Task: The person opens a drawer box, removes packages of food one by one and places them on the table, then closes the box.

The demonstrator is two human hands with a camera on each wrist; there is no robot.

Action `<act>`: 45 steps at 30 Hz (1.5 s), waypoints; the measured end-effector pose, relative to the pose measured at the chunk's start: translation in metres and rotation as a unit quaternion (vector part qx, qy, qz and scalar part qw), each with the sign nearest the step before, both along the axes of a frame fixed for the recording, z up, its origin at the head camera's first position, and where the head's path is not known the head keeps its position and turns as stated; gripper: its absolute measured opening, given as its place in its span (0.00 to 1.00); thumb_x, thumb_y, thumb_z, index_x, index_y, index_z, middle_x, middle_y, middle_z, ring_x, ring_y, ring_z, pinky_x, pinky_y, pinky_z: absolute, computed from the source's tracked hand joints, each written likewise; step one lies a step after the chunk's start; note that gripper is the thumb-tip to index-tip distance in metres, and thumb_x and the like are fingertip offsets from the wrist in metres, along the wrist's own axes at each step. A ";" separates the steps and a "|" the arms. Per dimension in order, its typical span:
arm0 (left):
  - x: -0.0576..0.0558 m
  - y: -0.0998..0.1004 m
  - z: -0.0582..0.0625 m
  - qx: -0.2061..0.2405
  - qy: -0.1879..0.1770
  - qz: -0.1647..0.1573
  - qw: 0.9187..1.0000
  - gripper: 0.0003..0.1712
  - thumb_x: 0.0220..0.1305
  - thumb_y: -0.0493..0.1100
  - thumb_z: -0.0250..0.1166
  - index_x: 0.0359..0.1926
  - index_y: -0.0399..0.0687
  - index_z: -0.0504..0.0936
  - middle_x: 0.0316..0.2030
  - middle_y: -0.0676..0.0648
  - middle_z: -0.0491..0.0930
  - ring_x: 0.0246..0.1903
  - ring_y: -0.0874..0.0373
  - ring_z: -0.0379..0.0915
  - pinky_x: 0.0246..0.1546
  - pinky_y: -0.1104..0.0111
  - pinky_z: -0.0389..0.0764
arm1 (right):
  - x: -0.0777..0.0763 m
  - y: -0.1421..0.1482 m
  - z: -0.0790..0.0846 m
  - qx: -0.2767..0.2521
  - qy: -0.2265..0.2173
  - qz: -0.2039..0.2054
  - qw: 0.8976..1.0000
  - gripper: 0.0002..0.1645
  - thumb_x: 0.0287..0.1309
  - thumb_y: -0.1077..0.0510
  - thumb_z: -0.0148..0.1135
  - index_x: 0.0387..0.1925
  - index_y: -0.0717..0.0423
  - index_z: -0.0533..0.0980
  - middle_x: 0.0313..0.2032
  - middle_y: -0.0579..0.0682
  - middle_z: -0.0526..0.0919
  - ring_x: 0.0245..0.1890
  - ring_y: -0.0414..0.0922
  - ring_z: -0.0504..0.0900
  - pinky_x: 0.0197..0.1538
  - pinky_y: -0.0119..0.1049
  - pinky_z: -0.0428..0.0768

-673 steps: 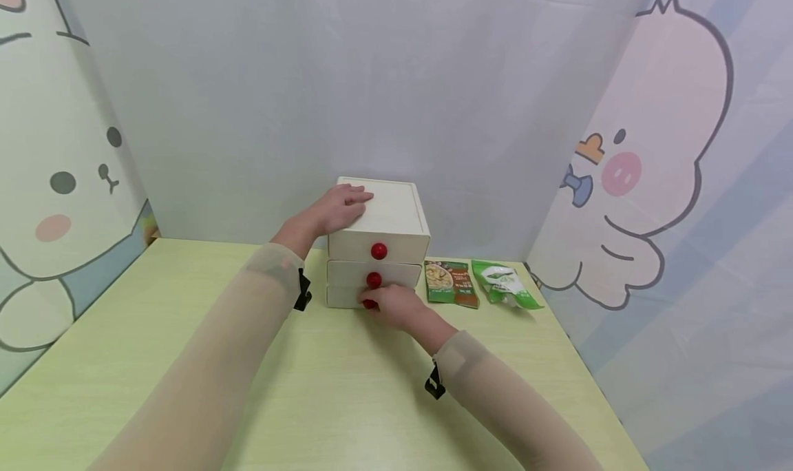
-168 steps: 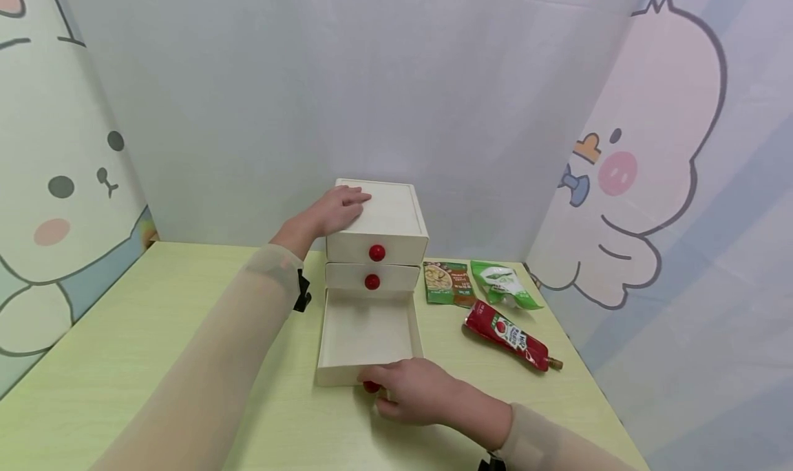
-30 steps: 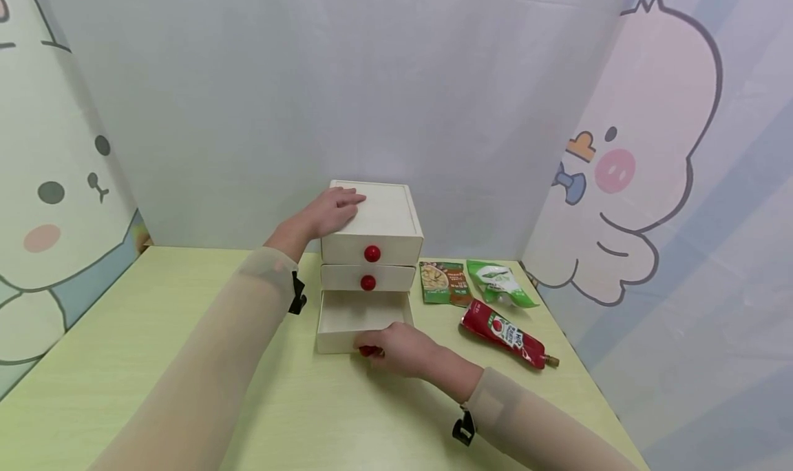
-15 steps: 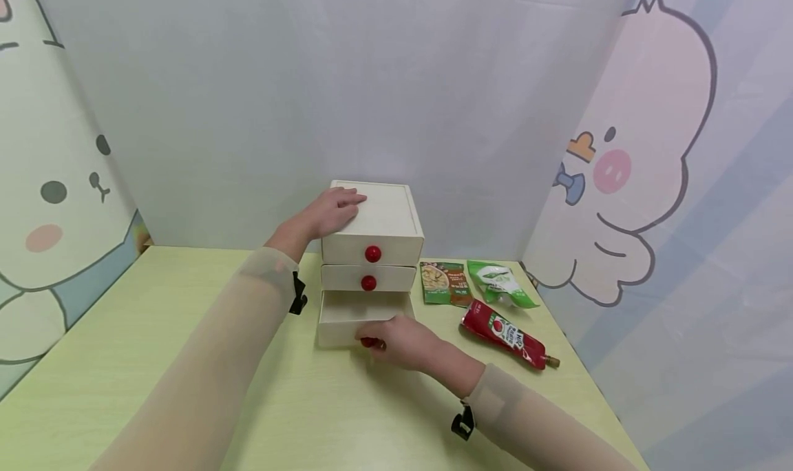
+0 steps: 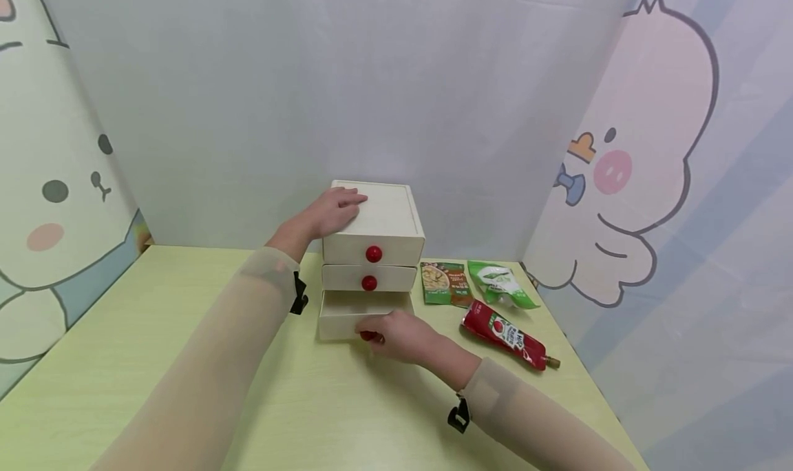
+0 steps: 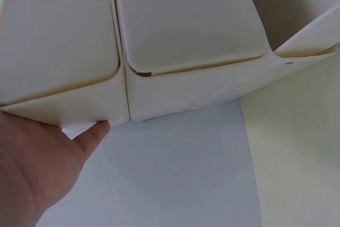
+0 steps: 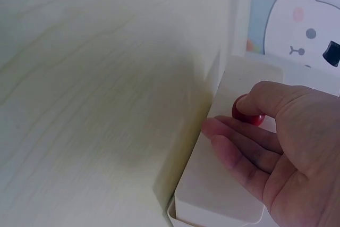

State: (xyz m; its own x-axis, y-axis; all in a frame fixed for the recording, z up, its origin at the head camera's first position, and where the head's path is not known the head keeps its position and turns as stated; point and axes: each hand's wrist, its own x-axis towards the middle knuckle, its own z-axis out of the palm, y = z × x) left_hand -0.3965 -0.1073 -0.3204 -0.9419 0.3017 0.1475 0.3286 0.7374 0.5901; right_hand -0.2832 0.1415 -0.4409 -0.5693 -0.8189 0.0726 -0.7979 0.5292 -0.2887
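Note:
A cream three-drawer cabinet [image 5: 390, 209] stands at the back middle of the table. Its bottom drawer [image 5: 337, 328] is pulled partway out, while the two above are closed. My left hand [image 5: 334, 213] rests with straight fingers on the cabinet's top, near its left edge; in the left wrist view its thumb lies along the cabinet side. My right hand [image 5: 403, 337] holds the bottom drawer's red knob [image 7: 247, 114] between thumb and fingers. In the head view, the fingers hide much of that knob and part of the drawer front.
Right of the cabinet lie a brown and green food packet [image 5: 447, 285] and a green and white bag [image 5: 500, 285]. Nearer the front is a red ketchup pouch [image 5: 508, 335] with a brownish cap. A curtain [image 5: 483, 113] hangs along the table's back edge.
The bottom drawer was closed at first, then far out; over the last second the right hand moved it inward. The ketchup pouch appeared on the table after the first frame. Left hand stayed on top.

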 end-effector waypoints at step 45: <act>-0.004 -0.002 -0.003 0.005 -0.002 -0.009 1.000 0.34 0.84 0.51 0.41 0.84 0.52 0.68 0.89 0.43 0.54 0.90 0.41 0.35 0.89 0.41 0.40 | -0.041 -0.021 -0.009 0.033 0.052 -0.069 0.996 0.15 0.72 0.63 0.68 0.55 0.47 0.87 0.40 0.43 0.88 0.28 0.35 0.75 0.32 0.25 0.73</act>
State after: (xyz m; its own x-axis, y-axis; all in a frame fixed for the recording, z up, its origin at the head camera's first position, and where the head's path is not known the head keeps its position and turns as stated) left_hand -0.4003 -0.1090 -0.3233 -0.9374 0.3164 0.1458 0.3382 0.7262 0.5986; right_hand -0.3242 0.1208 -0.4497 -0.6697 -0.7377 0.0850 -0.7393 0.6516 -0.1699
